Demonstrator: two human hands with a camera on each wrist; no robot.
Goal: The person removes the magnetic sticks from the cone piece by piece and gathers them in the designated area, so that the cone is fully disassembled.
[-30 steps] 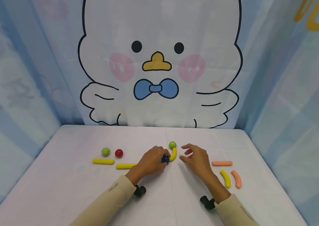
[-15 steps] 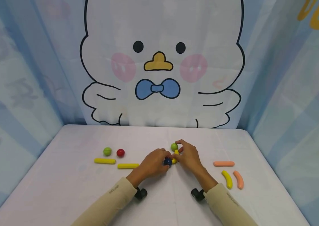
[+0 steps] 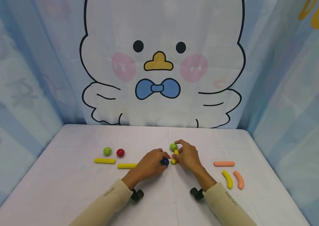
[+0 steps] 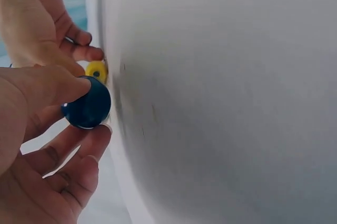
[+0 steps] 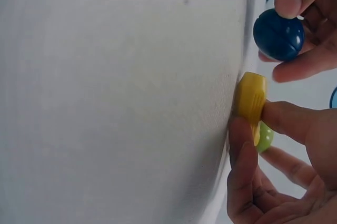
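Observation:
My left hand (image 3: 151, 162) pinches a dark blue ball (image 4: 90, 104) between thumb and fingers, just over the white table. Beside it, my right hand (image 3: 189, 155) pinches a short curved yellow stick (image 5: 250, 98) between thumb and forefinger. The stick's near end shows a small hole in the left wrist view and faces the blue ball, with a narrow gap between them. At the stick's far end sits a green ball (image 3: 173, 147), close to my right fingertips; whether it is joined to the stick I cannot tell.
To the left lie another green ball (image 3: 107, 151), a red ball (image 3: 120, 153) and two straight yellow sticks (image 3: 104, 161). On the right are a straight orange stick (image 3: 224, 164), a curved yellow stick (image 3: 227, 179) and a curved orange stick (image 3: 238, 180). A printed curtain (image 3: 159, 110) stands behind the table.
My right hand has come in from the right and taken hold of the curved yellow stick. The blue ball in my left hand has moved slightly left, away from the stick's end.

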